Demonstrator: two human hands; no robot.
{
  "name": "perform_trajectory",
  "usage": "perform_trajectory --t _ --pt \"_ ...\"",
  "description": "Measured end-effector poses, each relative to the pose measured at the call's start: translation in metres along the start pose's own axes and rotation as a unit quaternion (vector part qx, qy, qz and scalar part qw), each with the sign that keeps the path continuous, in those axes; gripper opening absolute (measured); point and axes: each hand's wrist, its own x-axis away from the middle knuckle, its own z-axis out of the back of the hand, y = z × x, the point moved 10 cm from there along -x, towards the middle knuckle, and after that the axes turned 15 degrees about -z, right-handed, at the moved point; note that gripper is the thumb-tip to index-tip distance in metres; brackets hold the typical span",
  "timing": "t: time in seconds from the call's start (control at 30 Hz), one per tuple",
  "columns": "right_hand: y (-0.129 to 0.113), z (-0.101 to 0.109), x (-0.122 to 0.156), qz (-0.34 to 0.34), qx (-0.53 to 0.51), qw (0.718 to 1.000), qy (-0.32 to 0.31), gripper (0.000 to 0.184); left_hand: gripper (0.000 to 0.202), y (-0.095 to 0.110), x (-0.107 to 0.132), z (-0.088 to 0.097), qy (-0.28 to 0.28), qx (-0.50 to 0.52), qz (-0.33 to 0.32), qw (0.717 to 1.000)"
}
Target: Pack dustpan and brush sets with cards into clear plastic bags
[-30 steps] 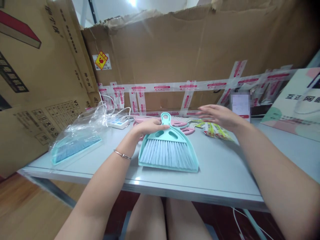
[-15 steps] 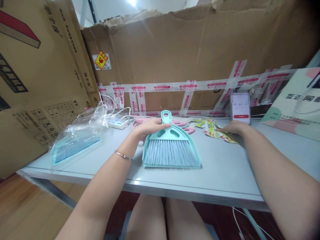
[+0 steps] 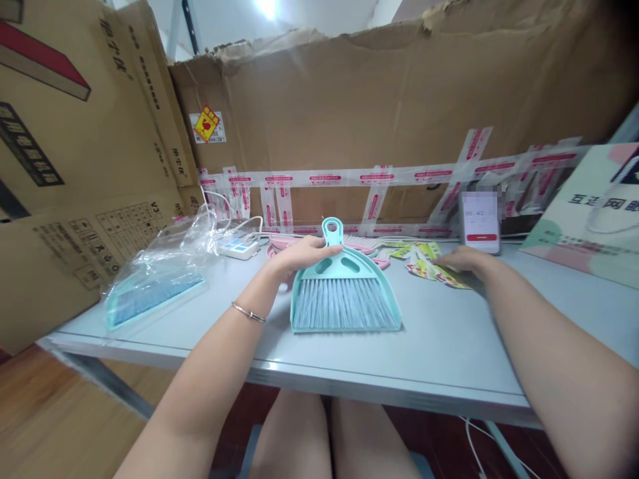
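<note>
Dustpan (image 3: 394, 311), centre frame on the desk (image 3: 439, 339), brush (image 3: 344, 305) nested inside! Left hand (image 3: 308, 253) grips it near the handle; a firm thumb should stop the pair slipping apart. Right hand (image 3: 464, 258) meets the packets (image 3: 422, 256), right of centre; pinching, can't tell.

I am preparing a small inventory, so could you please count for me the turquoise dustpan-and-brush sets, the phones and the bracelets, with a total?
Turquoise dustpan-and-brush sets: 2 (one in the left hand, one in the clear plastic bag)
Phone: 1
Bracelet: 1
Total: 4
</note>
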Motion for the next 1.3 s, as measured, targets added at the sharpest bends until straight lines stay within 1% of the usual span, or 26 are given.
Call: perform_trajectory --t 0.07,0.13,0.23,0.33,0.4,0.47,0.5,0.53,0.57,0.63,0.7,0.73,0.77,0.8,0.87,0.93,1.0,1.03,1.07,1.1,1.13,1.17,1.2,1.23,1.27,1.3 --pt "0.004 -0.001 0.006 -0.040 0.028 0.999 0.007 0.022 0.043 0.002 0.000 0.002 0.013 -0.010 -0.002 1.000" --pt "0.003 -0.006 0.015 -0.062 0.053 0.997 0.001 0.016 0.040 0.006 0.000 0.005 0.030 -0.015 -0.005 0.999" --pt "-0.016 -0.023 0.042 -0.048 0.056 0.996 -0.050 0.013 0.036 0.009 0.001 0.014 0.079 -0.012 -0.006 0.997" --pt "-0.043 -0.058 0.089 -0.002 0.033 0.987 -0.155 0.017 0.033 0.005 0.001 0.028 0.159 0.007 0.003 0.987" --pt "-0.051 -0.088 0.127 0.024 0.017 0.972 -0.233 0.022 0.032 -0.002 0.001 0.035 0.212 0.029 0.010 0.977" --pt "-0.047 -0.117 0.163 0.045 0.013 0.957 -0.286 0.021 0.031 -0.008 0.000 0.038 0.250 0.063 0.010 0.966" --pt "-0.039 -0.129 0.178 0.055 0.017 0.951 -0.305 0.014 0.030 -0.010 -0.001 0.039 0.268 0.087 0.007 0.959" --pt "-0.031 -0.141 0.191 0.069 0.026 0.945 -0.317 0.012 0.029 -0.012 -0.001 0.040 0.288 0.115 0.003 0.951" --pt "-0.024 -0.149 0.201 0.099 0.043 0.941 -0.321 0.015 0.027 -0.012 0.000 0.042 0.311 0.144 0.001 0.939" --pt "-0.029 -0.149 0.221 0.271 0.084 0.927 -0.245 0.020 0.025 -0.013 0.005 0.044 0.359 0.199 0.006 0.912" --pt "-0.037 -0.138 0.239 0.431 0.118 0.885 -0.130 0.021 0.025 -0.013 0.009 0.043 0.388 0.245 0.020 0.888" --pt "-0.039 -0.132 0.243 0.477 0.126 0.866 -0.077 0.020 0.025 -0.013 0.010 0.041 0.395 0.265 0.023 0.880" --pt "-0.040 -0.127 0.243 0.502 0.128 0.855 -0.032 0.019 0.025 -0.011 0.010 0.040 0.399 0.281 0.023 0.872" --pt "-0.042 -0.122 0.240 0.509 0.127 0.852 0.002 0.019 0.026 -0.010 0.010 0.040 0.403 0.293 0.019 0.867" --pt "-0.043 -0.114 0.229 0.496 0.115 0.859 0.044 0.020 0.025 -0.007 0.011 0.040 0.413 0.305 0.006 0.858" --pt "-0.041 -0.110 0.219 0.475 0.091 0.874 0.055 0.025 0.025 -0.005 0.012 0.041 0.420 0.309 -0.002 0.853" --pt "-0.037 -0.107 0.208 0.425 0.044 0.903 0.044 0.039 0.025 -0.005 0.012 0.040 0.420 0.308 -0.002 0.854" --pt "-0.031 -0.106 0.200 0.378 0.010 0.925 0.028 0.047 0.025 -0.007 0.012 0.039 0.420 0.306 0.002 0.854" --pt "-0.024 -0.107 0.191 0.314 -0.028 0.949 -0.001 0.054 0.026 -0.008 0.012 0.037 0.419 0.303 0.008 0.856" --pt "-0.013 -0.113 0.181 0.230 -0.067 0.970 -0.048 0.057 0.026 -0.010 0.012 0.035 0.418 0.296 0.015 0.859" --pt "0.001 -0.123 0.174 0.138 -0.102 0.979 -0.108 0.054 0.027 -0.012 0.012 0.034 0.417 0.284 0.023 0.863" --pt "0.013 -0.136 0.172 0.051 -0.128 0.976 -0.168 0.047 0.028 -0.013 0.012 0.033 0.415 0.268 0.029 0.869" --pt "0.024 -0.147 0.174 -0.021 -0.143 0.965 -0.221 0.037 0.030 -0.013 0.011 0.034 0.410 0.248 0.030 0.877" --pt "0.031 -0.156 0.177 -0.071 -0.152 0.952 -0.257 0.027 0.032 -0.011 0.010 0.037 0.402 0.224 0.027 0.887" --pt "0.034 -0.160 0.180 -0.099 -0.157 0.943 -0.277 0.020 0.035 -0.008 0.009 0.040 0.382 0.196 0.020 0.903" --pt "0.034 -0.162 0.181 -0.109 -0.161 0.940 -0.282 0.015 0.039 -0.004 0.007 0.045 0.353 0.161 0.014 0.922"
